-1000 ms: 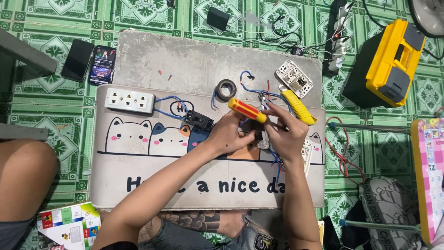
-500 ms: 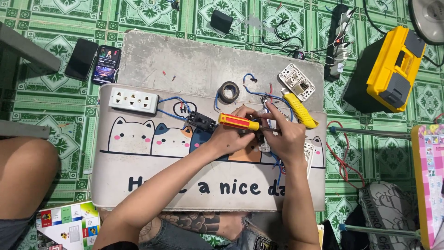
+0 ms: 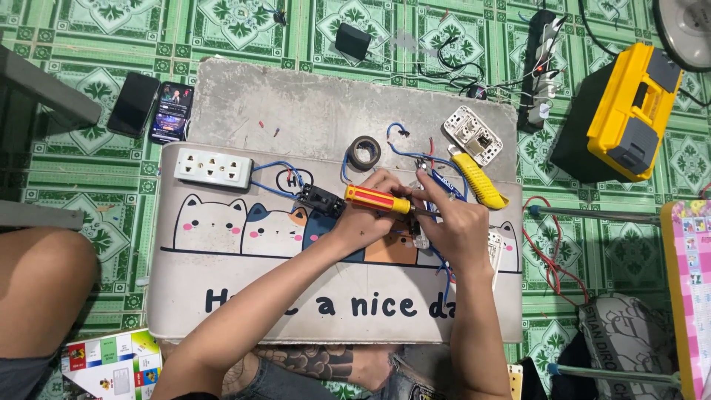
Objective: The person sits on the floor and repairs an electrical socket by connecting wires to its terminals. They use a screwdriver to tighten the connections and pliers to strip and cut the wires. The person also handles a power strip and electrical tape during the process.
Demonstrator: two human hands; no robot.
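Note:
My left hand (image 3: 368, 216) grips a screwdriver (image 3: 376, 199) with a red and yellow handle, its shaft pointing right. My right hand (image 3: 453, 221) holds a small white electrical part (image 3: 420, 235) with blue wires (image 3: 444, 172), and the screwdriver tip meets it between the two hands. Both hands work over a grey mat (image 3: 222, 296) printed with cartoon cats. A black switch piece (image 3: 320, 200) lies just left of my left hand, wired in blue to a white socket strip (image 3: 213, 167).
A roll of black tape (image 3: 364, 152), a yellow utility knife (image 3: 478, 180) and a white socket plate (image 3: 472, 135) lie on a concrete slab (image 3: 296, 111). Two phones (image 3: 152, 110) lie left. A yellow tool case (image 3: 629, 111), a power strip (image 3: 539, 55) and red wires (image 3: 544, 244) are at right.
The screwdriver handle has swung from tilted to nearly level, and both hands shifted slightly while staying on the white part.

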